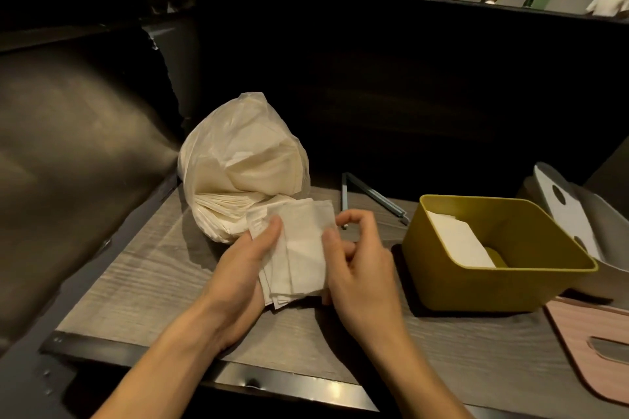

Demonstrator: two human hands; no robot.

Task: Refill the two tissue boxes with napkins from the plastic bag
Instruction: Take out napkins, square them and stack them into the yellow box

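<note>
At the near edge, a metal strip [292,384] runs along the front of the wood-grain desk [136,289]. Both forearms reach in over it. The left hand [243,269] holds a small stack of napkins [299,255] from below and the side, its thumb laid across the top left corner of the stack. The right hand [357,269] meets the stack at its right edge, thumb on the top sheet and fingers curled behind; its grip is on the napkins too, with the forefinger arched above and free. The stack is just over the desk, fanned slightly at its lower corner.

To the right, a pink lid [592,347] with a slot lies flat at the desk's edge. Just beyond it stands a yellow box [490,282], open at the top, with a few white napkins lying against its left inner wall. Behind the box, touching or nearly so, is a grey box [609,214] with a white lid [565,211] leaning on it.

Directly behind the hands lies the bag [238,160], translucent plastic, bulging with napkins, its mouth open toward the hands and the held stack overlapping it. Between bag and yellow box lies a thin metal frame [371,196]. Further off is a dark partition [408,78].
</note>
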